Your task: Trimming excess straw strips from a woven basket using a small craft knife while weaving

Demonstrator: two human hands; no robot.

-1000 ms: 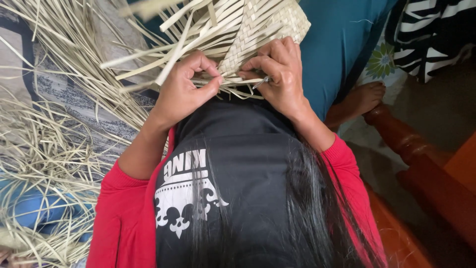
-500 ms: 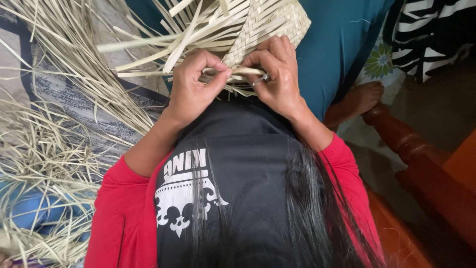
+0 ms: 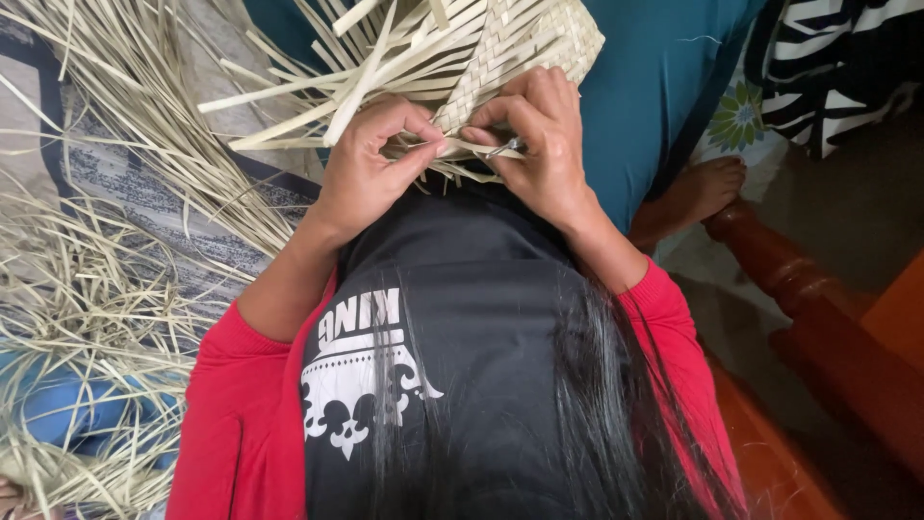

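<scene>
A partly woven mat of pale palm-leaf strips (image 3: 525, 43) lies on my lap over teal cloth, loose strip ends fanning out to the left. My left hand (image 3: 371, 169) pinches one loose strip (image 3: 462, 146) at the woven edge. My right hand (image 3: 539, 135) grips the same strip from the other side and holds a small metal tool (image 3: 505, 147) between its fingers. Both hands meet just above my black shirt.
A heap of loose dry strips (image 3: 106, 289) covers the patterned cloth on the left. A bare foot (image 3: 698, 188) rests to the right. Reddish wooden furniture rails (image 3: 818, 318) run along the lower right. Striped black-and-white fabric (image 3: 837, 67) lies at top right.
Both hands have stayed at the woven edge, shifting slightly; the fingers have drawn the strip tighter and the loose strip ends on the left have moved a little.
</scene>
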